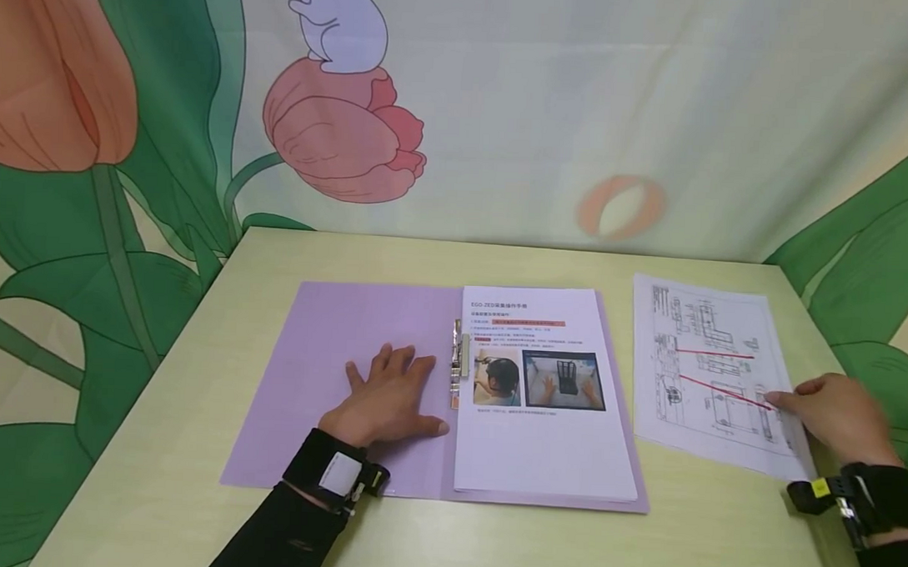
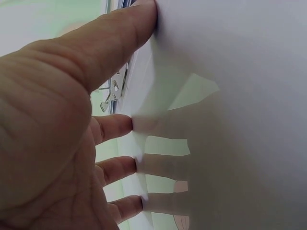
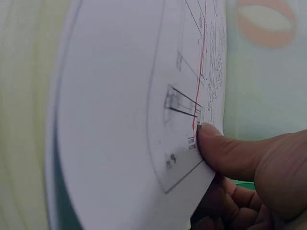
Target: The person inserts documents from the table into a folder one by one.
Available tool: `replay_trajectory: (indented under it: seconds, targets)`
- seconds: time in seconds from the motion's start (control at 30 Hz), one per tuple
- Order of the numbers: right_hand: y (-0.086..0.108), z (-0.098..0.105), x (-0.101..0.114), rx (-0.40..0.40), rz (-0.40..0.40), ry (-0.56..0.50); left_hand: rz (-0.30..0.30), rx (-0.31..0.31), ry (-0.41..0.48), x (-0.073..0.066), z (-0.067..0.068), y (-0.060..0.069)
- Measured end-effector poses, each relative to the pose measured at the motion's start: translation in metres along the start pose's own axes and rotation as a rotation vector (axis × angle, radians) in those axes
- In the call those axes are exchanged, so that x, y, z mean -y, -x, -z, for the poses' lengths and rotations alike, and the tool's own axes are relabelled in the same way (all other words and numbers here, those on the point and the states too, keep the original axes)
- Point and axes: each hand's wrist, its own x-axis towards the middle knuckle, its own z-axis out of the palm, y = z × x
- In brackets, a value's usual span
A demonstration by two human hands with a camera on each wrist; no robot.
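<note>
A purple folder [image 1: 269,410] lies spread flat on the table, with printed pages [image 1: 538,453] on its right half beside a metal clip [image 1: 457,363]. My left hand [image 1: 390,398] rests on the bare left cover, fingers spread and fingertips touching it, the thumb near the clip. To the right is a paper sheet [image 1: 681,433] with technical drawings and red lines. My right hand [image 1: 843,414] pinches its right edge. In the right wrist view the thumb [image 3: 230,153] presses on top while the other fingers are bent under the sheet, which bows up a little.
The pale table [image 1: 163,440] carries the folder and the sheet side by side, with a strip of tabletop between them. A curtain [image 1: 520,111] printed with flowers and leaves hangs behind the far edge. Each wrist wears a black band with a small camera.
</note>
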Motion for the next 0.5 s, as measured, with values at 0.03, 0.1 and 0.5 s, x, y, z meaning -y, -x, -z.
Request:
replay_trajectory:
  seconds: [0.03, 0.1, 0.5]
  targets:
    - [0.0001, 0.0001, -0.0012, -0.014, 0.008, -0.005, 0.0, -0.001, -0.001, -0.0001, 0.0001, 0.0]
    - [0.0, 0.0009, -0.0025, -0.031, 0.016, -0.01, 0.001, -0.002, -0.005, 0.0, 0.0004, 0.0]
    - [0.0024, 0.008, -0.0042, -0.107, 0.08, 0.07, 0.01, 0.001, 0.0, 0.0006, 0.0026, 0.0011]
